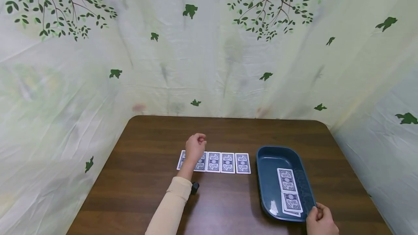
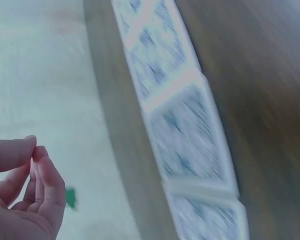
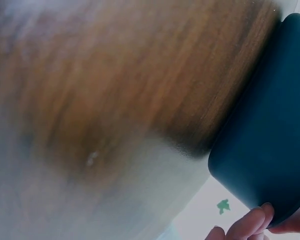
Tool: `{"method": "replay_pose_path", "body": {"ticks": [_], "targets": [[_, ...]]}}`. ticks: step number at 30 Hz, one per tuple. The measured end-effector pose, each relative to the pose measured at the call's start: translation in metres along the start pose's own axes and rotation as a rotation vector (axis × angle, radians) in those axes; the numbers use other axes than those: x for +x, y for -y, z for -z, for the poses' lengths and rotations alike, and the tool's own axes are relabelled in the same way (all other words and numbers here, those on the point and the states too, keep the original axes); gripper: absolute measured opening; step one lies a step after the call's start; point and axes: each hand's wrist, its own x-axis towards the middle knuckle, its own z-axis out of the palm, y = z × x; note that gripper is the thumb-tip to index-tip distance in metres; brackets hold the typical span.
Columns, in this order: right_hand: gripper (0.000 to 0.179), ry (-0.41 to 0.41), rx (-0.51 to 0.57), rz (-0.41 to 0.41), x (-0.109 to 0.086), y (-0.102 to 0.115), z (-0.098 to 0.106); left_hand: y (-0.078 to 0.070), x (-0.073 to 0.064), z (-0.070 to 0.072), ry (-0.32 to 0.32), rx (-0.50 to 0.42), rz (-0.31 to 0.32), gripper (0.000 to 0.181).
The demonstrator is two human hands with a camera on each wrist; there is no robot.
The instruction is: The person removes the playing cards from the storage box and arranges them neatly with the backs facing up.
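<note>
Several playing cards (image 1: 228,163) lie face down in a side-by-side row on the wooden table, showing blue-and-white backs. Over the left part of the row is my left hand (image 1: 195,147), partly covering the cards there. In the left wrist view, the thumb and fingertips of the left hand (image 2: 32,185) meet, with nothing visible between them. My right hand (image 1: 321,221) grips the near right corner of a dark blue tray (image 1: 269,162), thumb on the rim. Inside the tray, more face-down cards (image 1: 287,180) lie partly overlapped toward its right side.
The brown table (image 1: 156,133) has rounded far corners. Behind and beside it hangs a pale curtain (image 1: 209,64) printed with leaves and branches. A small black object (image 1: 195,188) shows at the left wrist.
</note>
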Motion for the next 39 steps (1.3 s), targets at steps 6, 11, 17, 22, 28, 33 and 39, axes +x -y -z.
{"method": "replay_pose_path", "body": {"ticks": [6,11,17,22,28,33,39], "targets": [[0.03,0.036,-0.011,-0.003,0.005,-0.005,0.004,-0.043,-0.003,-0.039,0.113,-0.059,-0.119,0.016],[0.032,0.107,-0.035,-0.029,0.008,-0.003,0.004,-0.081,-0.017,-0.073,0.294,-0.065,-0.211,0.016],[0.029,0.085,0.001,0.019,0.008,-0.001,0.0,-0.118,-0.039,-0.111,0.475,-0.039,-0.272,0.015],[0.026,0.043,0.019,0.044,0.005,-0.002,-0.001,-0.131,-0.055,-0.137,0.582,0.04,-0.335,0.015],[0.026,0.061,0.02,0.043,0.003,-0.002,0.0,-0.128,-0.068,-0.16,0.652,0.135,-0.365,0.015],[0.025,0.033,0.033,0.054,0.004,-0.004,0.002,-0.122,-0.076,-0.182,0.618,0.038,-0.331,0.01],[0.025,0.046,0.01,0.045,0.007,-0.006,0.005,-0.119,-0.082,-0.203,0.664,0.026,-0.241,0.015]]}}
